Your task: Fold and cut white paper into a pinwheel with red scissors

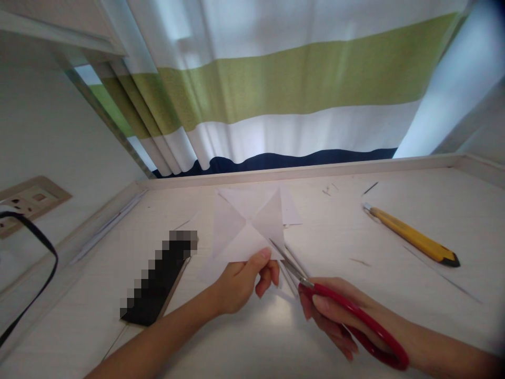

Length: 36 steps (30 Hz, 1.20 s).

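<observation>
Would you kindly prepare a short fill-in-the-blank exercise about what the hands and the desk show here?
1. The right hand holds scissors with ____ handles.
2. The left hand pinches the near edge of a white sheet of ____.
3. A yellow utility knife lies on the desk, to the ____ of the sheet.
4. Behind the desk hangs a striped ____.

Missing words: red; paper; right; curtain.
</observation>
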Tool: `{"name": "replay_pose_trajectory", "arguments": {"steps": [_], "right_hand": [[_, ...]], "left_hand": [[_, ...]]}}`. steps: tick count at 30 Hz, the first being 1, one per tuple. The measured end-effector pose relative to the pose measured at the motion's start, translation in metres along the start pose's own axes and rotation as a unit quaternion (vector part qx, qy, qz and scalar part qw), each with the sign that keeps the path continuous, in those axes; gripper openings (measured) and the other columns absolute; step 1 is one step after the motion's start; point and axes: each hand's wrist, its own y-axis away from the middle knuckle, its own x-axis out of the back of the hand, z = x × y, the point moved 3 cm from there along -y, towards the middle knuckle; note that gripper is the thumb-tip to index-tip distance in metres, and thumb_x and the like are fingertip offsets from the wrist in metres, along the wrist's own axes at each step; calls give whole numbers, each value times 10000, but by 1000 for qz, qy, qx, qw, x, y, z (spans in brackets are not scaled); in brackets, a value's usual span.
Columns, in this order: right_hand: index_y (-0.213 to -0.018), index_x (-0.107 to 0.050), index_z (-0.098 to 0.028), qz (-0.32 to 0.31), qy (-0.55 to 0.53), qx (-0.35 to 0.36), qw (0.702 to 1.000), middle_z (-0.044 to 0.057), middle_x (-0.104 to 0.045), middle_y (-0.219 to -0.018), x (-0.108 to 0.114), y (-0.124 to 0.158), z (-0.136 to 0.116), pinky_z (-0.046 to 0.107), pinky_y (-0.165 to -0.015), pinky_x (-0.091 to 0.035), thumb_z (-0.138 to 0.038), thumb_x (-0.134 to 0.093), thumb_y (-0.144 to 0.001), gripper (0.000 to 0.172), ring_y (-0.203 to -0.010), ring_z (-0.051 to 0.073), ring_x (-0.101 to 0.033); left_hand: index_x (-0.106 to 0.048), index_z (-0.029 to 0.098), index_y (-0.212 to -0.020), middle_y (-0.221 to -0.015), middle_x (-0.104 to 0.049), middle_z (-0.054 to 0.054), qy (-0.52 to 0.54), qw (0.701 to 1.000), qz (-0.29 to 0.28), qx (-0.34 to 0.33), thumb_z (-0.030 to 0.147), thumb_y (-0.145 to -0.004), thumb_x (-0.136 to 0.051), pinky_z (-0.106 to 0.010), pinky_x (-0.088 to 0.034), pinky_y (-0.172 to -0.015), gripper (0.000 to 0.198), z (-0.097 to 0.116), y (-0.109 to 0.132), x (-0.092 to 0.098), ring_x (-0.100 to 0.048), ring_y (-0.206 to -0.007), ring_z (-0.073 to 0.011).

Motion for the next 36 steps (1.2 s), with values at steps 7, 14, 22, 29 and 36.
{"name": "replay_pose_trajectory", "arguments": {"steps": [7, 14, 22, 29, 36], "right_hand": [[-757, -463, -153, -2, -17, 1, 1000, -81, -371, -445, -1, 0, 5, 158, -370, -272, -460, -397, -802, 318, -366, 42, -349], [-666, -422, -161, -13, -3, 23, 1000, -79, -368, -422, -1, -2, -3, 161, -361, -257, -448, -384, -812, 324, -356, 43, -331], [-598, -393, -168, -4, 25, 21, 999, -77, -360, -403, -1, 0, -9, 157, -344, -240, -467, -395, -798, 359, -351, 45, -332], [-587, -394, -167, -12, 19, 33, 999, -78, -355, -385, -1, 0, -6, 155, -335, -232, -454, -389, -807, 362, -336, 41, -322], [-609, -395, -165, 1, -7, 18, 1000, -94, -334, -378, -1, -2, -2, 137, -316, -225, -462, -412, -794, 350, -318, 27, -302]], "left_hand": [[-488, 159, -547, -401, -392, 37, 9, 1000, 2, 0, 422, -850, -190, -217, -358, -625, 500, 0, -1, 0, -416, -475, -103], [-487, 155, -544, -404, -396, 37, -2, 1000, -1, -3, 433, -845, -194, -218, -356, -614, 503, 1, 0, 1, -419, -472, -102], [-489, 155, -549, -401, -396, 40, 12, 1000, 3, -13, 407, -851, -200, -214, -351, -620, 488, -1, 1, 0, -413, -471, -99], [-492, 152, -544, -400, -395, 39, 14, 1000, 4, -17, 415, -853, -196, -210, -352, -622, 502, 0, 0, 0, -410, -468, -96], [-488, 154, -539, -398, -385, 39, 12, 1000, -10, -15, 443, -843, -189, -219, -355, -614, 516, -1, 0, 0, -400, -461, -99]]}}
